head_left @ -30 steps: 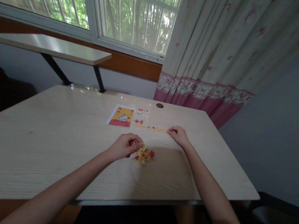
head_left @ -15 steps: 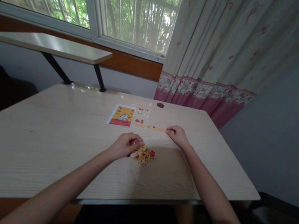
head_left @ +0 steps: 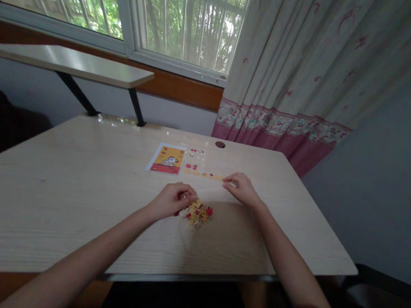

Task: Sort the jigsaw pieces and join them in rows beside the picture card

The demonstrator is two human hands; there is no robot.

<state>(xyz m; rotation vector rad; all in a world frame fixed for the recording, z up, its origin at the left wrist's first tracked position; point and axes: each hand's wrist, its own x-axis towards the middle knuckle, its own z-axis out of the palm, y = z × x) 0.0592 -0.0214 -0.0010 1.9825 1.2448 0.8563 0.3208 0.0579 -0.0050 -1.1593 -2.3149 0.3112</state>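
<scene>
Left hand (head_left: pixel 172 200) rests knuckles-up on the counter (head_left: pixel 66 194), at the left edge of the pile of puzzle pieces (head_left: pixel 196 213). The fingers are curled in and touch the pile. Left grip looks pressed together, but the fingers hide whether it pinches a piece, so I can't tell.

Right hand (head_left: pixel 242 189) lies palm-down further back and to the right, well apart from the pile. Its fingertips sit at the right end of the row of yellow pieces (head_left: pixel 204 174). Right grip is loosely bent, with thumb and forefinger close together. Anything between them is too small to make out, so I can't tell there either.

The pile is a loose heap of yellow, red and white pieces, mid-counter and just ahead of the person. The row runs left to right behind it, flat on the counter.

Picture card (head_left: pixel 166 159), yellow over red with a white figure, lies flat just left of the row. A few red pieces (head_left: pixel 190 166) sit between the card and the row's left end. A second small cluster (head_left: pixel 196 151) lies behind those, near the cable hole (head_left: pixel 220 144).

Behind the counter there's a window (head_left: pixel 181 9), a curtain (head_left: pixel 302 60) on the right and a side shelf (head_left: pixel 67 62) on the left.
</scene>
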